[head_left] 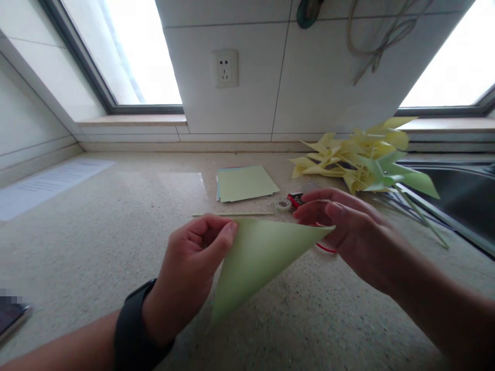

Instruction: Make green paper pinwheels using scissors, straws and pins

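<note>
At the far left edge a dark phone (11,317) is lying on the speckled counter (96,247), mostly cut off and partly blurred out. A white printed sheet (46,185) is resting further back; its text is too small to read. The left hand (189,268), with a black wristband (133,324), is pinching the left corner of a light green folded paper triangle (259,257), thumb on top. Behind it a thin stick (232,214) and a stack of green paper squares (245,183) are lying on the counter. The right hand (348,232) is gripping the triangle's right corner, covering most of something red (325,248) beneath it. A tape roll (283,205) and small red object (295,199) are sitting just behind the fingers. Paper pinwheels (363,159) are piling up beside the sink (460,198), which is cut off at the right.
</note>
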A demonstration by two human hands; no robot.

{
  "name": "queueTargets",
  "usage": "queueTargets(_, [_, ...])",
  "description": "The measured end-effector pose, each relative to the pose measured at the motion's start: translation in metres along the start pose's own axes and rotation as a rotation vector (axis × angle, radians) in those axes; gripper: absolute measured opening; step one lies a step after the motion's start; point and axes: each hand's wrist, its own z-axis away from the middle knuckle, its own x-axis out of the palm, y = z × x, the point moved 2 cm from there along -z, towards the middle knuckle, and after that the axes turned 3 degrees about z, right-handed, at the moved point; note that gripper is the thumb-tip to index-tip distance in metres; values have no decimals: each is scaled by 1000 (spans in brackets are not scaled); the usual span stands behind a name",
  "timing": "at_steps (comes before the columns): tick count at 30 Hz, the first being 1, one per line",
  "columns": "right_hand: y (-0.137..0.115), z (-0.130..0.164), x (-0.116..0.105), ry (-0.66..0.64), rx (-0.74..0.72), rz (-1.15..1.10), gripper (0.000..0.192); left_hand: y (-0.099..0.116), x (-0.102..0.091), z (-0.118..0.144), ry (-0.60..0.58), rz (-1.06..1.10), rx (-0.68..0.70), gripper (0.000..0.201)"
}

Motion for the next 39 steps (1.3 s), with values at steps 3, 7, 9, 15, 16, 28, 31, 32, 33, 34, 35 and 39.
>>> queueTargets(3, [11,5,21,-16,51,-204,33,2,-1,-4,33,29,26,18])
queueTargets(7, [25,12,47,-229,102,-321,30,4,5,-3,34,24,82,16])
queueTargets(9, [26,14,53,-251,101,-379,30,4,9,-1,30,19,101,15])
queueTargets(15, [20,17,58,-84,173,-449,35,5,20,7,9,8,106,13])
queueTargets(16, [20,17,59,-63,169,-458,33,6,22,8,9,8,111,12])
queueTargets(28, [9,16,51,-46,87,-263,22,0,20,15,-66,159,-5,12])
queueTargets(31, [12,20,47,-57,114,-234,24,-3,18,17,-103,195,-44,13])
queueTargets(32, [13,21,45,-55,122,-233,23,-3,17,18,-112,199,-51,14])
queueTargets(33, [15,22,43,-56,126,-238,21,-4,16,18,-118,203,-60,14])
queueTargets(34, [16,23,42,-62,127,-247,19,-5,16,19,-122,206,-67,14])
queueTargets(35, [17,23,41,-76,124,-257,17,-5,15,20,-123,208,-75,14])
queueTargets(39, [16,26,38,-86,90,-232,13,-7,15,22,-120,204,-101,15])
